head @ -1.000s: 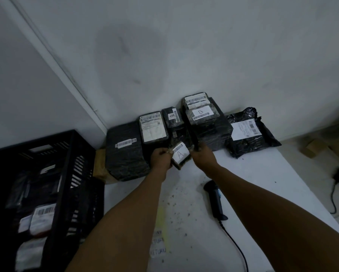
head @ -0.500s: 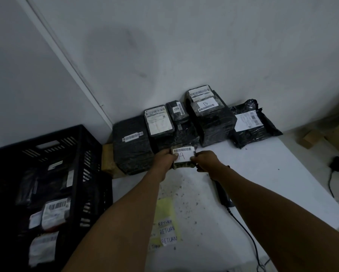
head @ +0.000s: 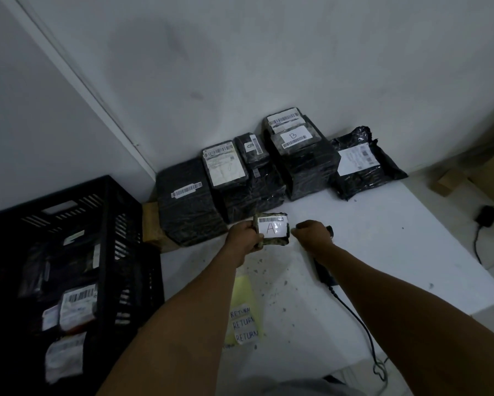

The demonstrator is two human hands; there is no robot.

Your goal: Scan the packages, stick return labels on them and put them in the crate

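Head view: a small package [head: 271,230] marked "A" held up over the white table [head: 382,238], in front of the stacked parcels.

The left hand [head: 244,238] grips the package's left edge, fingers curled round it; the right hand [head: 311,235] sits just beside its right edge with fingers curled, and I cannot tell whether it holds the package or the black scanner [head: 322,270] under it. The row of black-wrapped packages [head: 268,172] lines the wall at the table's far edge. Bare tabletop lies to the right of the hands, up to the right edge. Return labels [head: 244,324] on a yellow sheet lie near the front edge, between the forearms. The black crate [head: 105,224] stands off the table's left edge, holding labelled packages.
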